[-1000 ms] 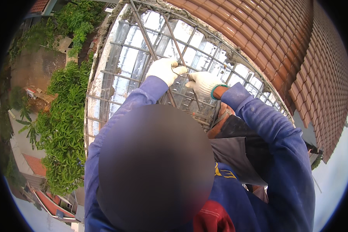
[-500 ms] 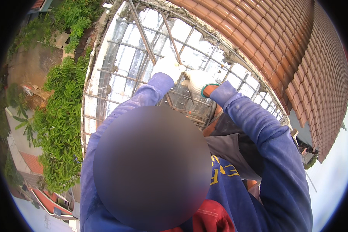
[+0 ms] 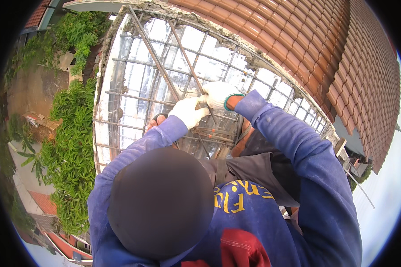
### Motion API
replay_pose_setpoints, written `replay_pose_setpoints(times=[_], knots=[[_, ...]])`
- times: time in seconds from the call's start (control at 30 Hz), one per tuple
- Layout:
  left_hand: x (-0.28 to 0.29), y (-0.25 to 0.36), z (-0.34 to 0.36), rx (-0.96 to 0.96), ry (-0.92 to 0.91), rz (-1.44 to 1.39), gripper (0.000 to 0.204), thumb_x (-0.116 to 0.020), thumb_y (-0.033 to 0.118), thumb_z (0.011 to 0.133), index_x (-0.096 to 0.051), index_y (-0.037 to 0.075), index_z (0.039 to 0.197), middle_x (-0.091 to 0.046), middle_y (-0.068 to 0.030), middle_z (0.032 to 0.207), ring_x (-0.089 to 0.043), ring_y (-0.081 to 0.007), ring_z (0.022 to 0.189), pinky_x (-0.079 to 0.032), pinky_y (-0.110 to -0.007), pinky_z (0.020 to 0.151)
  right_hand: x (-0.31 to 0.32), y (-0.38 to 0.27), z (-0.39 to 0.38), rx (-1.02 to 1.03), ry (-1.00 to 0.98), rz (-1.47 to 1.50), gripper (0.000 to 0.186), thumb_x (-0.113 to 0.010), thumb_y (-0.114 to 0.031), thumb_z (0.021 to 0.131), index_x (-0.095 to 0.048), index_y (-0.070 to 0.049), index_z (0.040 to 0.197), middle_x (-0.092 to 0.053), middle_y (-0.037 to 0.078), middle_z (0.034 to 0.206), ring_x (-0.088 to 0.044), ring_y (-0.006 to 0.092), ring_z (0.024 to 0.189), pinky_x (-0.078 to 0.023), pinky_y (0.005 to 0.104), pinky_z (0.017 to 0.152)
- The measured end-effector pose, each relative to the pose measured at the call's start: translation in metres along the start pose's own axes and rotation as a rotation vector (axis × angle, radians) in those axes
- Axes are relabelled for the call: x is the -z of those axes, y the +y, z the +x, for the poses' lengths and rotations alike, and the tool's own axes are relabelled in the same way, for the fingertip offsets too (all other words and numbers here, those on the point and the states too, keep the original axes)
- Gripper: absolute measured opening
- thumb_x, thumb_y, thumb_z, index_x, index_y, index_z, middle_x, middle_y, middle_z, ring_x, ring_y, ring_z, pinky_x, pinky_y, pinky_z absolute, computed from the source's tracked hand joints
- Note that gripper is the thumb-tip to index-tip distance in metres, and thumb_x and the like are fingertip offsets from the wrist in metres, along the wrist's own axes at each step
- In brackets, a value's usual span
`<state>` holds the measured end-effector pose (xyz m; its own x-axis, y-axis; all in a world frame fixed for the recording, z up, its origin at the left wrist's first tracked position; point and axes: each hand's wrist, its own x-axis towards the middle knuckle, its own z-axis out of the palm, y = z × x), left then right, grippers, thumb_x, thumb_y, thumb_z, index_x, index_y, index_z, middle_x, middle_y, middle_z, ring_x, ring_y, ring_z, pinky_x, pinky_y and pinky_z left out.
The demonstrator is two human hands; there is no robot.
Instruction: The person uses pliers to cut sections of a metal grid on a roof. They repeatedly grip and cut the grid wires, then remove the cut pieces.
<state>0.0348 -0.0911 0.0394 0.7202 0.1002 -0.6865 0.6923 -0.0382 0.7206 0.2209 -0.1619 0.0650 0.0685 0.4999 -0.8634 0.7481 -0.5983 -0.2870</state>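
My left hand, in a white work glove, has its fingers pressed together beside a slanting steel bar. Whatever is between them is too small to make out. Touching it just above is my right hand, in a white glove with a green cuff, its fingers closed around the slanting rebar. A second, thicker rebar slants down towards my left hand. Both cross a grid of thinner steel bars above shiny, light-coloured sheeting. Below the hands lies a loop of thin wire.
A rough concrete edge borders the grid, with a brown tiled roof beyond it. On the left the side drops off to green bushes and ground far below. Bare toes rest on the bars by my left wrist.
My left hand has come down and nearer to me, now below the right one. The right hand has shifted left along the bars. The view has tilted slightly.
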Motion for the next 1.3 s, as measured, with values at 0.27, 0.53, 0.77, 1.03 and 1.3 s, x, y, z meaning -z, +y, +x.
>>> replay_pose_setpoints(times=[0.27,0.53,0.77,1.03,1.3], knots=[[-0.01,0.004,0.017,-0.065,0.032,-0.039,0.041,-0.082,0.032,0.101,-0.08,0.011,0.136,-0.078,-0.0203,0.108,-0.079,-0.0324,0.091,-0.064,-0.042,0.082,0.002,0.001,-0.016,0.062,0.106,0.031,0.055,-0.064,-0.056,0.106,-0.078,-0.006,0.124,-0.079,0.024,0.12,-0.076,0.0436,0.111,-0.058,0.0518,0.097],[-0.02,0.001,0.027,-0.056,0.065,0.235,0.05,-0.072,0.045,0.103,-0.082,0.0,0.122,-0.072,-0.0321,0.128,-0.068,-0.0447,0.122,-0.054,-0.052,0.109,0.075,0.075,-0.098,0.168,0.378,-0.221,0.034,-0.064,-0.037,0.108,-0.076,-0.008,0.12,-0.079,0.02,0.107,-0.078,0.0414,0.099,-0.061,0.051,0.086],[-0.023,-0.003,0.039,-0.154,0.027,0.389,0.043,-0.073,0.037,0.105,-0.082,0.0,0.124,-0.066,-0.0289,0.127,-0.074,-0.0379,0.099,-0.059,-0.049,0.096,-0.002,0.124,-0.105,0.178,0.391,-0.492,0.019,-0.064,-0.015,0.102,-0.078,-0.006,0.11,-0.08,0.018,0.095,-0.081,0.0363,0.092,-0.062,0.0515,0.084],[-0.018,0.007,0.034,-0.154,0.036,0.382,0.047,-0.076,0.042,0.103,-0.082,-0.002,0.12,-0.065,-0.0279,0.128,-0.076,-0.0373,0.096,-0.061,-0.047,0.093,-0.072,0.076,-0.038,-0.02,0.279,-0.745,0.018,-0.078,-0.016,0.085,-0.086,-0.006,0.098,-0.079,0.017,0.095,-0.079,0.0356,0.095,-0.059,0.0524,0.076],[-0.001,0.021,0.012,0.128,-0.102,0.267,0.065,-0.066,0.06,0.106,-0.083,-0.002,0.108,-0.079,-0.0213,0.097,-0.078,-0.0387,0.092,-0.061,-0.049,0.09,-0.067,0.08,-0.036,0.166,0.223,-0.493,0.017,-0.073,-0.014,0.091,-0.085,-0.004,0.098,-0.081,0.02,0.09,-0.082,0.0359,0.087,-0.064,0.0499,0.075]])
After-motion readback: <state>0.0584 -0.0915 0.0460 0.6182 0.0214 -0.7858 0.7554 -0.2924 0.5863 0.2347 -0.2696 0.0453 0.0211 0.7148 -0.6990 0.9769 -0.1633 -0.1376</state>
